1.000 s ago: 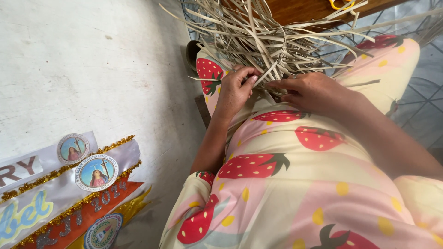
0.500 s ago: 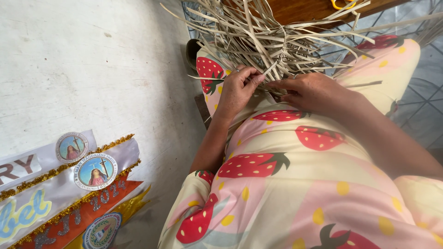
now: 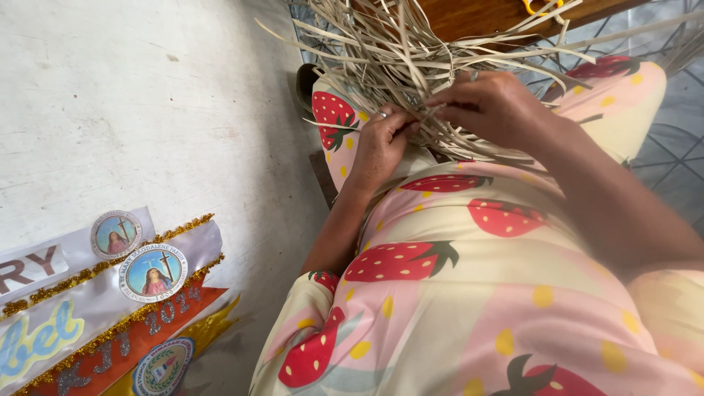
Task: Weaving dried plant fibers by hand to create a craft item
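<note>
The left hand (image 3: 380, 147) rested on the lap, fingers curled shut around the near ends of several pale dried-leaf strips (image 3: 411, 51), apparently to pin the worked edge steady. A ring showed on one finger. The right hand (image 3: 490, 104) was raised just above and beside it, thumb and forefinger pinched closed on a single strip at the point where the two hands met; this grip probably allowed one strand to be guided through the others. Whether the remaining right fingers pressed on further strips could not be told.

The strips formed a loose, tangled bundle lying across the knees, touching both hands, with free ends fanning outward toward the top of the view. The bundle was supported on the strawberry-print garment (image 3: 469, 279), cream and pink with red fruit and yellow dots, which covered the lap and served as the work surface.

Beyond the bundle stood the edge of a brown wooden table (image 3: 484, 15), with a yellow-handled tool (image 3: 543, 6), possibly scissors, partly cut off by the frame. A grey tiled floor (image 3: 675, 139) was visible on the person's right. On the left rose a rough whitewashed wall (image 3: 147, 110), and against its base lay satin sashes (image 3: 110, 301) trimmed in gold glitter, bearing round printed badges
</note>
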